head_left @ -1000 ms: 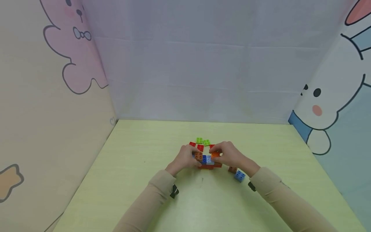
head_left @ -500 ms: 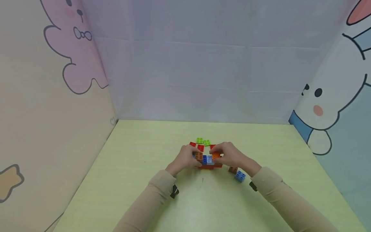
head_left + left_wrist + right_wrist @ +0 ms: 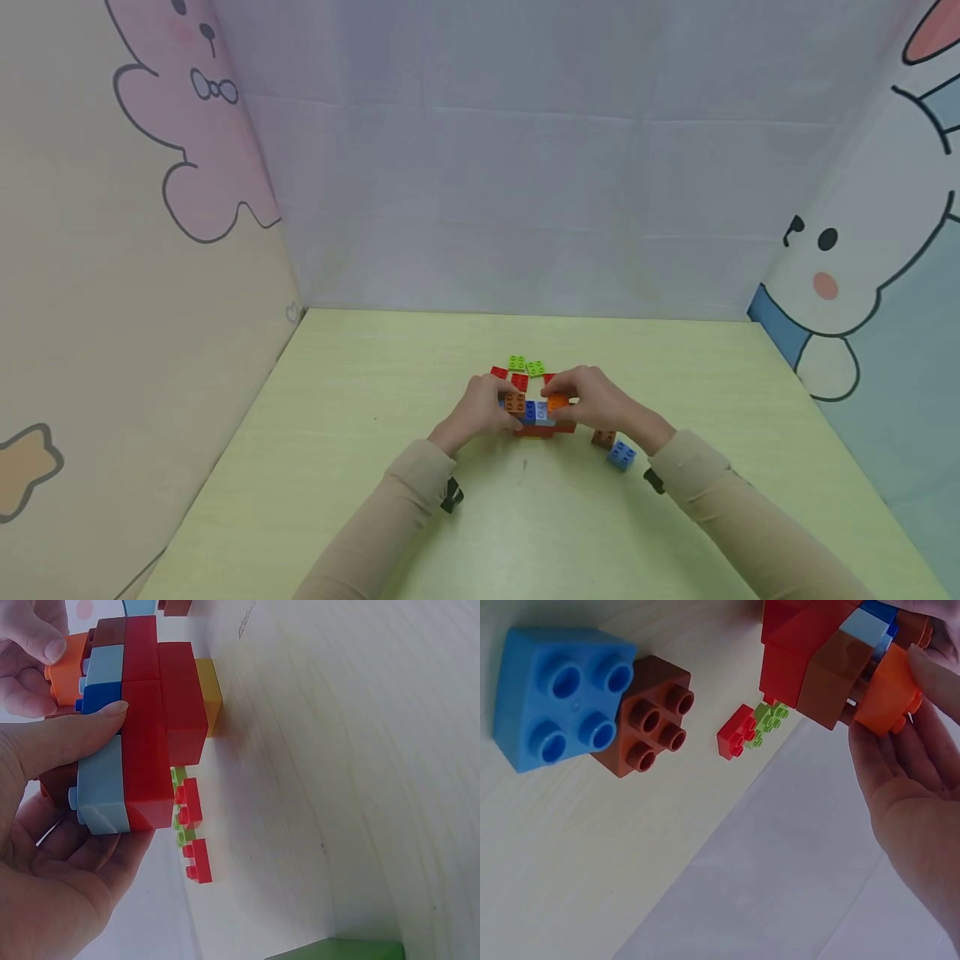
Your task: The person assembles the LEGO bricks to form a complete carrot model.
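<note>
A stack of toy building bricks point(image 3: 146, 750) has a yellow brick at its base, red layers above, then a row of light blue, dark blue and brown bricks. My left hand point(image 3: 482, 406) grips its left end, thumb on the near side and fingers behind. A brown brick point(image 3: 514, 403) sits on top beside that hand. At the right end my right hand point(image 3: 596, 400) pinches an orange brick point(image 3: 889, 690) between thumb and fingers. In the right wrist view the orange brick lies over the row's studs, slightly tilted, with a small gap showing under it.
On the table point(image 3: 360, 500), a loose blue brick point(image 3: 621, 456) and brown brick point(image 3: 603, 438) lie right of the stack. Behind it are several red bricks point(image 3: 519, 382) and two light green bricks point(image 3: 517, 363). Part of a green object point(image 3: 345, 949) shows in the left wrist view.
Almost nothing differs. Both hands stay at the stack, and the right hand with the orange brick shifts only very slightly.
</note>
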`<move>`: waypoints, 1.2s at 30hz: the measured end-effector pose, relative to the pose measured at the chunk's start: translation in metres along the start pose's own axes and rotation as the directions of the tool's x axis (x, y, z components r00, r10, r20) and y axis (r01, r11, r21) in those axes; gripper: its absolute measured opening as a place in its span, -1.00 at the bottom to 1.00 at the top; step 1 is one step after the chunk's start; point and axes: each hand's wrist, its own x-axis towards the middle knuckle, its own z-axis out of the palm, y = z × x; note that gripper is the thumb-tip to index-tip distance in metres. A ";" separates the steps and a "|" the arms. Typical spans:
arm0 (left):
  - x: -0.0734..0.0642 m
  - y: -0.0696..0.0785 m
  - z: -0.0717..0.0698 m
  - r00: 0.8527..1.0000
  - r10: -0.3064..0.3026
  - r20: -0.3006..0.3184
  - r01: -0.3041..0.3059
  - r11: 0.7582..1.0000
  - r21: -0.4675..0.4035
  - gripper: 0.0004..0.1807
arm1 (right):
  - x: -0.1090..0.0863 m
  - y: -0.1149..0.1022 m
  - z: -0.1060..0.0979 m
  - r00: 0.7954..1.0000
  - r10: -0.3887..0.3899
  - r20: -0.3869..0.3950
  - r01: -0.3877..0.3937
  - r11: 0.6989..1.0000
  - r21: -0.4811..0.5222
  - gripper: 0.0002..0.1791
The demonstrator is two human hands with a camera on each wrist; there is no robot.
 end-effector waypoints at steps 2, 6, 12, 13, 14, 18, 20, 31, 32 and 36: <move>0.000 0.000 0.000 1.000 -0.002 0.000 0.002 1.000 0.003 -0.51 | 0.000 0.001 0.000 1.000 0.002 0.005 -0.002 1.000 0.004 -0.69; 0.000 0.001 -0.001 1.000 -0.007 0.005 0.007 1.000 -0.005 -0.50 | -0.001 0.001 -0.002 1.000 0.005 0.012 -0.005 1.000 0.026 -0.68; -0.001 0.000 -0.002 1.000 -0.004 0.005 0.004 1.000 -0.014 -0.51 | -0.001 0.003 -0.002 1.000 -0.015 0.009 0.015 1.000 0.009 -0.67; 0.000 0.000 -0.001 1.000 -0.002 0.005 0.002 1.000 -0.012 -0.51 | -0.001 0.003 -0.002 1.000 -0.015 0.008 0.015 1.000 0.002 -0.68; 0.000 -0.001 -0.001 1.000 0.003 0.007 -0.003 1.000 -0.011 -0.51 | -0.001 0.004 -0.001 1.000 -0.017 0.007 0.017 1.000 -0.007 -0.68; 0.002 -0.002 -0.001 1.000 0.010 0.010 -0.010 1.000 -0.005 -0.50 | -0.001 0.004 0.001 1.000 -0.004 0.003 0.004 1.000 -0.019 -0.67; 0.002 -0.002 -0.001 1.000 0.012 0.010 -0.012 1.000 -0.002 -0.50 | -0.001 0.004 0.002 1.000 -0.020 0.002 0.020 0.999 -0.028 -0.66; 0.002 -0.001 0.001 1.000 0.012 0.009 -0.012 1.000 0.017 -0.51 | 0.000 0.003 0.004 1.000 -0.022 0.003 0.022 0.999 -0.035 -0.65; 0.002 -0.001 0.001 1.000 0.009 0.009 -0.009 1.000 0.018 -0.51 | 0.000 0.003 0.005 1.000 -0.021 0.000 0.021 0.999 -0.036 -0.65; 0.002 -0.002 0.001 1.000 0.001 0.007 -0.001 1.000 0.016 -0.50 | 0.001 0.003 0.007 1.000 -0.008 -0.011 0.007 0.999 -0.032 -0.66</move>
